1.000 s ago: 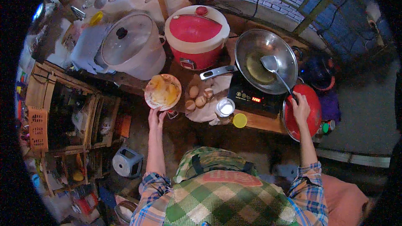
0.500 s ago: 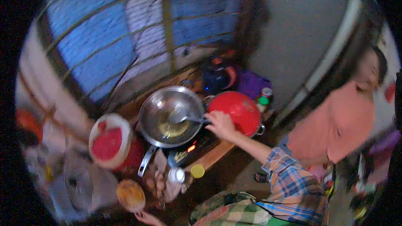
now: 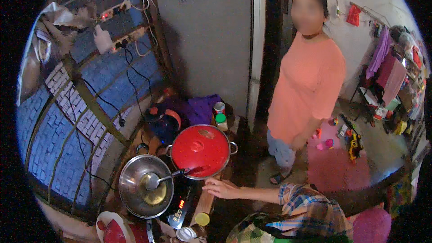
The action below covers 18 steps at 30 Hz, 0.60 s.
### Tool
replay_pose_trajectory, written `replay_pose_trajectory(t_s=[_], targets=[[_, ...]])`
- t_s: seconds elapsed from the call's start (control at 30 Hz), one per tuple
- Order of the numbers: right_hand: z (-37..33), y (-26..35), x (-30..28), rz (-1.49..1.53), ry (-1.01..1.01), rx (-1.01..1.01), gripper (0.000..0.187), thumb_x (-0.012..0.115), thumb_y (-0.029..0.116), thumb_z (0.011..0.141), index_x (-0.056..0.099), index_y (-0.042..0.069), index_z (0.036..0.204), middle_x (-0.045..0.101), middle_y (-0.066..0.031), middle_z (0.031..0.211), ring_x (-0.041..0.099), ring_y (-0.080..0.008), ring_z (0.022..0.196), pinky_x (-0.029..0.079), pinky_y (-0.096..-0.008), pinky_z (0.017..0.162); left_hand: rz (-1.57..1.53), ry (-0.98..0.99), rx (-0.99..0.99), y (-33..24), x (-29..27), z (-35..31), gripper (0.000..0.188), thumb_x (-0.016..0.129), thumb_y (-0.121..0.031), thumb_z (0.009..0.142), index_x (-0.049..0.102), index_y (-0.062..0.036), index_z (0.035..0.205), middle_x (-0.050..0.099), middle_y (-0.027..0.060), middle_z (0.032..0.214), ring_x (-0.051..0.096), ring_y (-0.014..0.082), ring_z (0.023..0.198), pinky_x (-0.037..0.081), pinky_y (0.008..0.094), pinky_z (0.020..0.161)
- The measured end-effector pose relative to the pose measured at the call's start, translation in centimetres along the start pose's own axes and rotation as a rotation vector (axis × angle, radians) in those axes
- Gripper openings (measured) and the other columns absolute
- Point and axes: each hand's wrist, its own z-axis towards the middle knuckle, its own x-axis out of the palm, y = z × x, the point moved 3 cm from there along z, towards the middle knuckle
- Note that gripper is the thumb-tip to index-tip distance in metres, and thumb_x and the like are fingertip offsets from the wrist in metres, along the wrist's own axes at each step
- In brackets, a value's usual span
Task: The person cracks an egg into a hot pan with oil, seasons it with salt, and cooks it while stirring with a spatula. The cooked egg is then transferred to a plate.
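Note:
My right hand [image 3: 220, 189] is empty, its fingers stretched out and apart, over the wooden edge [image 3: 206, 202] of the counter, just below the red pot lid. To its left a steel wok [image 3: 130, 180] holds a pool of yellowish oil [image 3: 155, 195]. In the wok rests a metal cooking utensil, a ladle or spatula [image 3: 153, 181], its dark handle leaning over the rim toward the red lid [image 3: 198, 146] of a two-handled pot. Beside the wok is a black induction cooker [image 3: 180, 204] with a lit red display. My left hand is out of view.
A yellow jar lid [image 3: 202, 219] and a white container [image 3: 186, 233] stand near the counter's front. Behind the pot are a dark kettle [image 3: 162, 120], a green-capped jar [image 3: 221, 121] and a can [image 3: 219, 108]. A person in an orange shirt [image 3: 308, 83] stands right, near floor toys [image 3: 353, 144].
My right hand has let go of the utensil's handle and drawn back to the counter edge. The view has swung right; my left hand and the round orange-brown thing it held have left the picture.

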Motion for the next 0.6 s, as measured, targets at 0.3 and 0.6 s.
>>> replay_pose_trajectory(t_s=[0.3,0.6], targets=[[0.3,2.8,-4.3,-0.120,0.147,0.276,0.022,0.059,0.011,0.083,0.060,0.011,0.105,0.055,-0.0103,0.103,0.060,-0.0276,0.085,0.053,-0.0351,0.065,-0.658,0.080,-0.412,13.8,0.2,0.4,0.040,0.055,-0.027,0.089,0.052,0.0001,0.118,0.057,0.0122,0.111,0.056,0.0230,0.099,0.047,0.0325,0.083],[5.1,6.1,-2.7,-0.202,0.080,0.103,0.020,0.063,0.005,0.079,0.065,0.006,0.098,0.057,-0.0090,0.095,0.055,-0.0268,0.086,0.046,-0.0366,0.075,-1.089,-0.207,-0.600,21.0,-7.5,-4.9,0.041,0.051,-0.031,0.092,0.049,-0.0025,0.121,0.055,0.0085,0.114,0.055,0.0198,0.101,0.045,0.0318,0.085]])
